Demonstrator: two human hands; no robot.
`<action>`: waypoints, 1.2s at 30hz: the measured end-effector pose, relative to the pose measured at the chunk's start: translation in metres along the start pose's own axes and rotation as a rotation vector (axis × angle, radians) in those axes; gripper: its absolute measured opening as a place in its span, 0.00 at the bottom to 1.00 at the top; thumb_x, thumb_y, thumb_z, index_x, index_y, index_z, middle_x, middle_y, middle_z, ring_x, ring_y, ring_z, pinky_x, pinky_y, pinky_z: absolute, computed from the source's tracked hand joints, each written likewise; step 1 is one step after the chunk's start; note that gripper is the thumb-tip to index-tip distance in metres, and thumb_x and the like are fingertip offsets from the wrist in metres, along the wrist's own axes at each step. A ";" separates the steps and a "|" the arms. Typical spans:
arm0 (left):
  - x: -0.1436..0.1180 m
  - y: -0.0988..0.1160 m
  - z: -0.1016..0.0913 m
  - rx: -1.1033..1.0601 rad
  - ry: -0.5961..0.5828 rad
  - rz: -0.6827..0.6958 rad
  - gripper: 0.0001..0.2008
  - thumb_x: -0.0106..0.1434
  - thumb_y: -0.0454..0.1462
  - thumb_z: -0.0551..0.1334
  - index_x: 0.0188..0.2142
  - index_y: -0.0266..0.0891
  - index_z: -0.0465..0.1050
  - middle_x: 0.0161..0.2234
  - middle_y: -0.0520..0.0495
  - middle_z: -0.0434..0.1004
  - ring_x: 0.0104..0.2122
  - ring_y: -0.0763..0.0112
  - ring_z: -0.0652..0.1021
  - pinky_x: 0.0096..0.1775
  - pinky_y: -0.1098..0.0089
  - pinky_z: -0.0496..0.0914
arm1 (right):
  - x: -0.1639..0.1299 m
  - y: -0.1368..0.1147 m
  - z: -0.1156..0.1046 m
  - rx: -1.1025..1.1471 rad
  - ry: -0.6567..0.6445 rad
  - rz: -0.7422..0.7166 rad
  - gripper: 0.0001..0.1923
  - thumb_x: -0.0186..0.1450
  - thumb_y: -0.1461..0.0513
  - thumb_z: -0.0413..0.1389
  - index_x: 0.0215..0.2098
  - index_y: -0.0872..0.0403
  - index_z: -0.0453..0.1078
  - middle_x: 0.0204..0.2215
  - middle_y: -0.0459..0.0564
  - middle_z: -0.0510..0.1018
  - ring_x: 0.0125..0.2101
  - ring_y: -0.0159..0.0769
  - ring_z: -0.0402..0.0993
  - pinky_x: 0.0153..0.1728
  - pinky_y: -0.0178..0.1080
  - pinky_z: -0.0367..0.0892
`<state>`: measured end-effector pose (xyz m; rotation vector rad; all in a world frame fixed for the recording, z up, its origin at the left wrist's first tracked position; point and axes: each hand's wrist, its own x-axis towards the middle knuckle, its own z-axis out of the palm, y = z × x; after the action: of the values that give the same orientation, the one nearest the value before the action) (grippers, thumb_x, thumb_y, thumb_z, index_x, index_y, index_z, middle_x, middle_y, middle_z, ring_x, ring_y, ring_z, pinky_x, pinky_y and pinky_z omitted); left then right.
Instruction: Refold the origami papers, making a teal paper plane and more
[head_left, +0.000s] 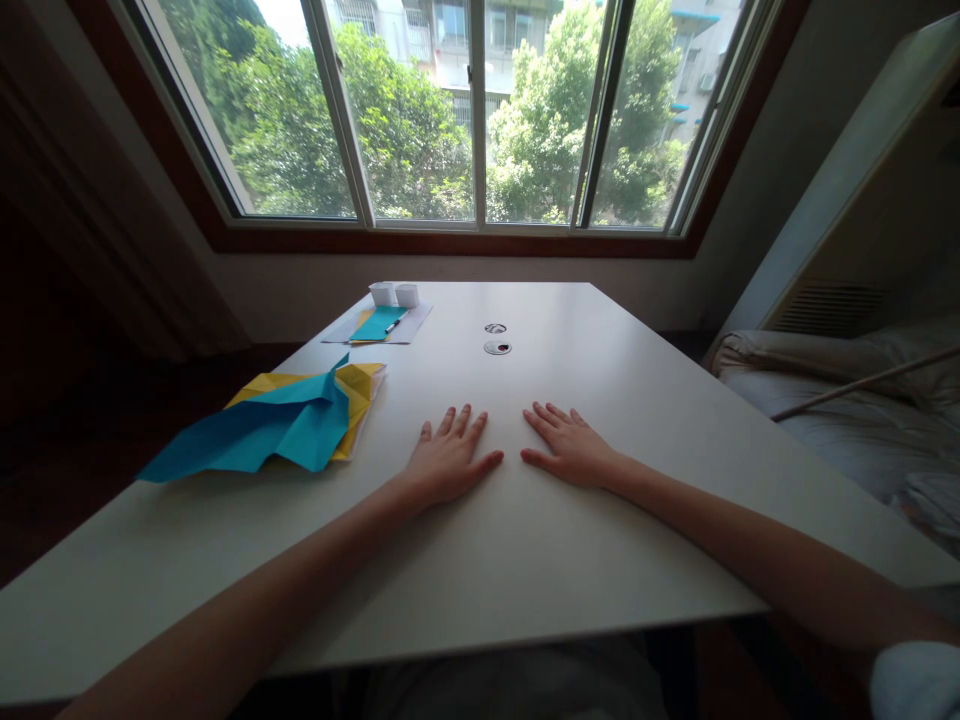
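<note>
My left hand (448, 455) lies flat on the white table (480, 570), fingers apart and pointing away from me. Opposite it, my right hand (568, 443) also rests palm down with its fingers spread. A small gap separates the two thumbs, and neither hand holds anything. To the left of my left hand sits a creased blue sheet of paper (255, 440), partly covering a folded yellow sheet (358, 410). Beyond my fingertips, two small round stickers or discs (497, 348) with dark markings are on the tabletop.
At the far left of the table are two small white containers (406, 295), a smaller blue sheet (379, 325) and a pen (396, 323) on white paper. A window (474, 120) spans the wall behind. On the right, a covered seat or bed (810, 400) carries a long stick (862, 384).
</note>
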<state>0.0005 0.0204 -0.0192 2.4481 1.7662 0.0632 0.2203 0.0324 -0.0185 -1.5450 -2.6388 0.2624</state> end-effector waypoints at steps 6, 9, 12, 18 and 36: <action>0.000 0.000 -0.001 0.003 0.000 0.000 0.39 0.58 0.61 0.38 0.63 0.44 0.42 0.64 0.44 0.37 0.62 0.52 0.44 0.55 0.43 0.46 | 0.000 0.000 0.000 0.004 0.004 -0.002 0.42 0.60 0.38 0.34 0.64 0.54 0.41 0.64 0.53 0.44 0.62 0.46 0.39 0.59 0.52 0.38; 0.000 0.000 0.000 0.003 -0.003 -0.002 0.39 0.58 0.61 0.38 0.63 0.44 0.42 0.64 0.43 0.37 0.62 0.52 0.44 0.55 0.43 0.45 | 0.000 0.000 0.000 0.005 -0.001 -0.001 0.42 0.60 0.38 0.35 0.64 0.53 0.42 0.64 0.53 0.44 0.62 0.46 0.39 0.59 0.52 0.38; -0.001 0.001 0.000 0.002 -0.003 -0.001 0.39 0.58 0.61 0.38 0.63 0.44 0.42 0.64 0.43 0.37 0.62 0.52 0.44 0.55 0.43 0.45 | 0.000 0.000 0.000 0.007 0.000 0.001 0.42 0.60 0.39 0.35 0.64 0.53 0.42 0.64 0.53 0.44 0.62 0.46 0.39 0.59 0.52 0.38; -0.001 0.001 -0.001 0.003 -0.006 -0.001 0.39 0.58 0.61 0.37 0.63 0.44 0.42 0.64 0.44 0.37 0.62 0.52 0.44 0.55 0.44 0.45 | 0.000 0.001 0.001 0.009 0.007 -0.005 0.42 0.60 0.39 0.35 0.64 0.53 0.42 0.64 0.54 0.44 0.62 0.46 0.39 0.58 0.53 0.39; -0.001 0.001 -0.001 0.015 -0.002 -0.002 0.39 0.58 0.61 0.37 0.63 0.44 0.42 0.64 0.43 0.37 0.62 0.52 0.44 0.55 0.43 0.46 | 0.000 0.000 0.001 0.005 0.015 -0.009 0.42 0.60 0.39 0.34 0.64 0.53 0.42 0.63 0.54 0.45 0.62 0.45 0.40 0.59 0.52 0.38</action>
<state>0.0008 0.0187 -0.0182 2.4562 1.7748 0.0480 0.2205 0.0323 -0.0195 -1.5271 -2.6311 0.2560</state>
